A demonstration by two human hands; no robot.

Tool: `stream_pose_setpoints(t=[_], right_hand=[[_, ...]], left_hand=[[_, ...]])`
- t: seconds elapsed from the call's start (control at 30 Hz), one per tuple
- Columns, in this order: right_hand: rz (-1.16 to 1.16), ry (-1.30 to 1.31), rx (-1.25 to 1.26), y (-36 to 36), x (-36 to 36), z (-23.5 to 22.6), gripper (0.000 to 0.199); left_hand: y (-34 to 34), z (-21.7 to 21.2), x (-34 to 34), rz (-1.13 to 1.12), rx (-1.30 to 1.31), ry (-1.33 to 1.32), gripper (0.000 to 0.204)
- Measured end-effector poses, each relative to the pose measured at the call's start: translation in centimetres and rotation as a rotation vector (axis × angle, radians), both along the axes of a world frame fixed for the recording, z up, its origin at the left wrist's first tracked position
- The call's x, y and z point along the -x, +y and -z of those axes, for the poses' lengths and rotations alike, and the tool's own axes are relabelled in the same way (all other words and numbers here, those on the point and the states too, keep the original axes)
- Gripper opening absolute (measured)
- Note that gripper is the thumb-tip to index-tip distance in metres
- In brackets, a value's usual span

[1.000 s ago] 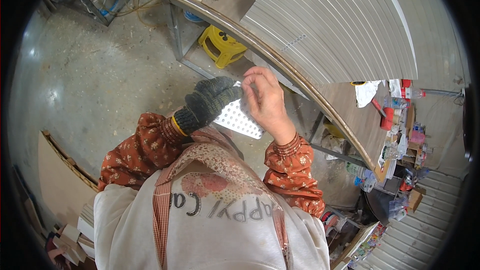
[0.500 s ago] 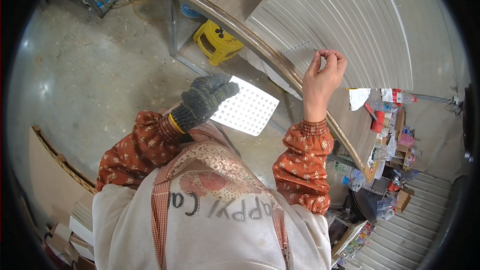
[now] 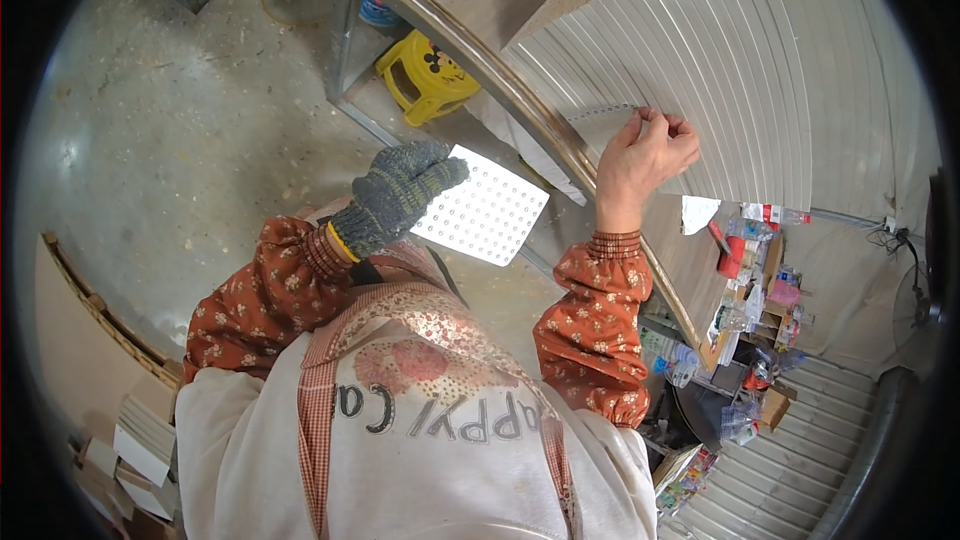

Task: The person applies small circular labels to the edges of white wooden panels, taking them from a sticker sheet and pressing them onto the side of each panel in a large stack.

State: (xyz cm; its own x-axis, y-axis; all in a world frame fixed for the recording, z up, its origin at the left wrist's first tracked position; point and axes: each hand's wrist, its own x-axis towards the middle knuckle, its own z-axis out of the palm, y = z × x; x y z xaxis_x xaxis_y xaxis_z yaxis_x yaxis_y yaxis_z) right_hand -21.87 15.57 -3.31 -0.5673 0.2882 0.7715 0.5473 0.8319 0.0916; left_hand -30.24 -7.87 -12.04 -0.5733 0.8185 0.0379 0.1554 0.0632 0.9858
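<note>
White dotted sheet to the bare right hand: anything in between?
Yes. In the head view, the table edge runs between the white dotted sheet and the right hand, crossing the gap diagonally.

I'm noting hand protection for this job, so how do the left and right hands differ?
The left hand wears a dark knitted glove; the right hand is bare. The left hand grips the white dotted sheet, while the right hand is at the grey strips, fingertips drawn together. Both come out of orange-red floral sleeves.
</note>
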Motion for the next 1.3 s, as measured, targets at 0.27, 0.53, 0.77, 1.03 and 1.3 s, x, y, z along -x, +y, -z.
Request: stream_pose_setpoints(t=[0.27, 0.53, 0.77, 1.03, 1.3], right_hand=[[0.040, -0.009, -0.031, 0.1, 0.0, 0.2, 0.013], [0.063, -0.014, -0.042, 0.1, 0.1, 0.2, 0.013], [0.102, -0.019, -0.046, 0.2, 0.1, 0.3, 0.013], [0.119, -0.015, -0.064, 0.5, 0.2, 0.5, 0.013], [0.080, 0.033, -0.060, 1.0, 0.1, 0.8, 0.010]], left_hand=[[0.0, 0.2, -0.1, 0.001, -0.031, 0.007, 0.024], [-0.1, 0.8, -0.1, 0.003, -0.019, 0.035, 0.022], [-0.1, 0.0, 0.0, -0.004, 0.019, -0.023, 0.023], [-0.3, 0.8, 0.2, 0.014, -0.039, 0.040, 0.025], [-0.4, 1.3, -0.1, -0.055, -0.060, 0.105, 0.026]])
